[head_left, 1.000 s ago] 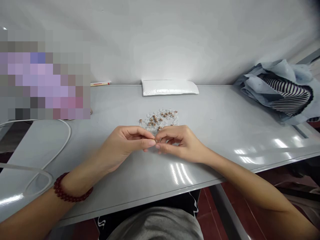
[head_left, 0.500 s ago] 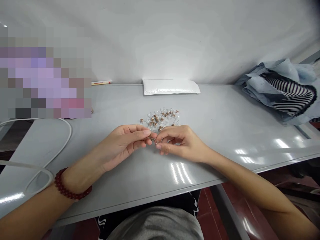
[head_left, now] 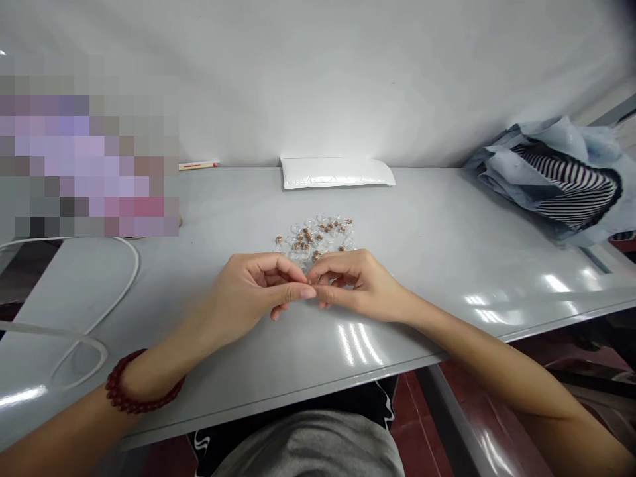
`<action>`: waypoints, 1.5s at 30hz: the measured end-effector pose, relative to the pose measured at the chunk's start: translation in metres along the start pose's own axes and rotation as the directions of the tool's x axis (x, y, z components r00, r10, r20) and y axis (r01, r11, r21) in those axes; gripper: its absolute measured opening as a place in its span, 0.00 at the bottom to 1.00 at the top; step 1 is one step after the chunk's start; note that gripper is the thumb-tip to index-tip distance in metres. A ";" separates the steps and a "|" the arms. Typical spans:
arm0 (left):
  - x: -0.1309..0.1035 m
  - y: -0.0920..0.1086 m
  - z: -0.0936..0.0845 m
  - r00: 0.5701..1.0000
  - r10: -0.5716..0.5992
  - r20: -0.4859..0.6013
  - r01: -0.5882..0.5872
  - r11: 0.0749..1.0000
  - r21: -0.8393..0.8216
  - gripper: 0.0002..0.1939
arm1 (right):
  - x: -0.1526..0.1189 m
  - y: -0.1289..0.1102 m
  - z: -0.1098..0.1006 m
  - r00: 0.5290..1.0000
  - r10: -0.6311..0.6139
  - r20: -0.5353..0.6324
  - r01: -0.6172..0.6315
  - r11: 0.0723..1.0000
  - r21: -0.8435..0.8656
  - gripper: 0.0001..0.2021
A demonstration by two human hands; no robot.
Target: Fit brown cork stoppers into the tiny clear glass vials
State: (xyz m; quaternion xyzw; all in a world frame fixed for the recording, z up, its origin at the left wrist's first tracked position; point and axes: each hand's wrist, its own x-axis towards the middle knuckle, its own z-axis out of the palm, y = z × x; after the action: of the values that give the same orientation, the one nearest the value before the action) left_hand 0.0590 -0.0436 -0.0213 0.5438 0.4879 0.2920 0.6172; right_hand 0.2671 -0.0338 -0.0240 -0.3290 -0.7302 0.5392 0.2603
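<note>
A small brownish piece point(head_left: 310, 282) sits between the fingertips of both hands, above the near part of the grey table point(head_left: 422, 218); most of it is hidden, so its exact shape cannot be told. The left hand point(head_left: 258, 288) has thumb and forefinger closed on it in a narrow pinch, the other fingers loosely curled beneath. The right hand point(head_left: 352, 285) meets it from the other side, thumb and forefinger nearly closed at the same spot, its remaining fingers bent inward. Such a tip-to-tip hold probably suits something this tiny, since each hand can steady it while the other makes fine adjustments. Both wrists angle inward, and the forearms come in low from either side, likely for steadiness. Just beyond the fingers lies a loose pile of transparent rings with brown beads point(head_left: 308, 235), spread flat, which probably keeps single pieces easy to pick out within reach of both hands. Farther back, a white plastic packet point(head_left: 338, 175) lies along the wall, with a pen-like stick point(head_left: 199, 165) to its left. A pale blue cloth point(head_left: 541, 142) with a striped part is bunched at far right, and a white cable point(head_left: 135, 265) loops at left.
</note>
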 end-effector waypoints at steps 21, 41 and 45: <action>0.000 -0.003 0.004 0.994 -0.109 0.027 0.107 0.992 0.062 0.18 | -0.001 -0.001 0.005 0.947 -0.320 0.001 0.298 0.881 -0.366 0.09; -0.009 0.003 -0.012 0.985 -0.160 0.067 0.171 0.953 -0.251 0.12 | 0.007 0.025 -0.080 0.926 -0.026 -0.377 -0.185 0.839 -0.512 0.07; -0.009 0.008 -0.008 0.982 -0.154 0.108 0.179 0.943 -0.279 0.11 | 0.002 0.023 -0.086 0.936 0.007 -0.353 -0.212 0.811 -0.545 0.07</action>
State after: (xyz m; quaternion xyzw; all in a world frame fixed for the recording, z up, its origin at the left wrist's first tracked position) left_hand 0.0496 -0.0461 -0.0106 0.4170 0.4578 0.2833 0.7324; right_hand 0.3335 0.0251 -0.0221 -0.5206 -0.7830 0.2443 0.2369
